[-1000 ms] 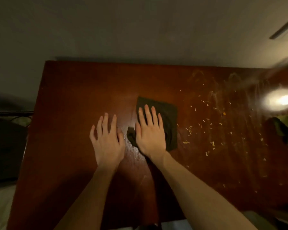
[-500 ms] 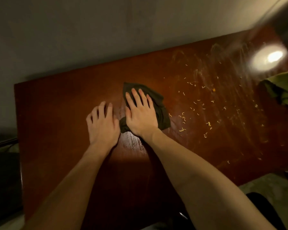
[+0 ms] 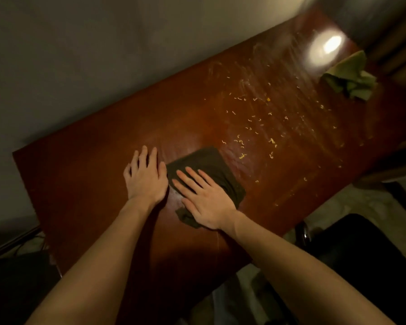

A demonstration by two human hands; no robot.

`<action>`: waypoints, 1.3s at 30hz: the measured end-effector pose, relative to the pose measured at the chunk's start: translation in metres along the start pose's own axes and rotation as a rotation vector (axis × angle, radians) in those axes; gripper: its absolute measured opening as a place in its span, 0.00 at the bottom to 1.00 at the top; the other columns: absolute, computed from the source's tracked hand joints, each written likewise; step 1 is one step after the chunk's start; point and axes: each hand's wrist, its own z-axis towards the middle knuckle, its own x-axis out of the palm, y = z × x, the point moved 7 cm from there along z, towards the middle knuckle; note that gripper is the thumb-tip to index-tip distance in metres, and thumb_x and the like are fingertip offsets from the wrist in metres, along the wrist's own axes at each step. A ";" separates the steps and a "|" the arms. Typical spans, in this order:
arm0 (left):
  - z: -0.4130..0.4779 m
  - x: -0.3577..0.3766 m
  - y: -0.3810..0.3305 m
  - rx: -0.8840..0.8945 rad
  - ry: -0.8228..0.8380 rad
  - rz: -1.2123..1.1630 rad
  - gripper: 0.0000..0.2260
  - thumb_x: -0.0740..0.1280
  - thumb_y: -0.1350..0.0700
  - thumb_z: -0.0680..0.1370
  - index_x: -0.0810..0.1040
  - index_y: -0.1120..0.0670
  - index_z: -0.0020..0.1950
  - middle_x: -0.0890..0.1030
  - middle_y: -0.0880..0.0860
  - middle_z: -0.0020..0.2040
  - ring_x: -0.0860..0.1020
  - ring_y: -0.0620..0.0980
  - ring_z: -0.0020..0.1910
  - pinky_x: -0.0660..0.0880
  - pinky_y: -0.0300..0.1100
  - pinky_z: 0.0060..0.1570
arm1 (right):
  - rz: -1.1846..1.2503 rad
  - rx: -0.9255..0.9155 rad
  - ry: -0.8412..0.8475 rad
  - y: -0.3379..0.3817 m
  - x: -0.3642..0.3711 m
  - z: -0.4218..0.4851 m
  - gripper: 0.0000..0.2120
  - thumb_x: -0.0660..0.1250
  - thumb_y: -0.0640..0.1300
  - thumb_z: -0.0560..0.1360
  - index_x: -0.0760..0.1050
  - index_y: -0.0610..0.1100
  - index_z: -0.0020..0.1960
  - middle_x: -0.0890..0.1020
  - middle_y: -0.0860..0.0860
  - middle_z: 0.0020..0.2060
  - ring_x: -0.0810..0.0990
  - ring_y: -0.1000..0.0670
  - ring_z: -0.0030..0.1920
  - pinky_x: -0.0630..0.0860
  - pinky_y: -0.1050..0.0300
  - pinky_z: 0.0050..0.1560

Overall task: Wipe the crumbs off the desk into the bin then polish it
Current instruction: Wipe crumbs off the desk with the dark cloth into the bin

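Observation:
A dark green cloth (image 3: pixel 211 165) lies on the reddish-brown wooden desk (image 3: pixel 85 170). My right hand (image 3: pixel 203 199) presses flat on the cloth with straight fingers. Just left of it, my left hand (image 3: pixel 145 175) rests flat on the bare wood, its thumb beside the cloth's edge. Pale crumbs (image 3: pixel 256 127) are scattered over the desk to the right of the cloth, among dusty smear marks. No bin is in view.
A lighter green cloth (image 3: pixel 349 78) lies crumpled near the desk's far right corner, beside a bright light reflection (image 3: pixel 326 50). A grey wall runs behind the desk. A dark chair (image 3: pixel 352 249) stands at the lower right, and dark shapes sit at the lower left.
The view has tilted and shifted, so the desk now runs diagonally. My right hand has slid the dark cloth toward the desk's near edge; my left hand stays flat beside it.

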 end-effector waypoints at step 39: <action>-0.133 0.091 -0.222 0.721 0.037 0.027 0.20 0.58 0.44 0.85 0.75 0.49 0.74 0.72 0.53 0.72 0.70 0.55 0.68 0.67 0.53 0.68 | 0.218 1.605 -0.465 -0.079 -0.009 -0.212 0.24 0.73 0.43 0.76 0.77 0.52 0.71 0.72 0.45 0.73 0.70 0.41 0.68 0.71 0.45 0.67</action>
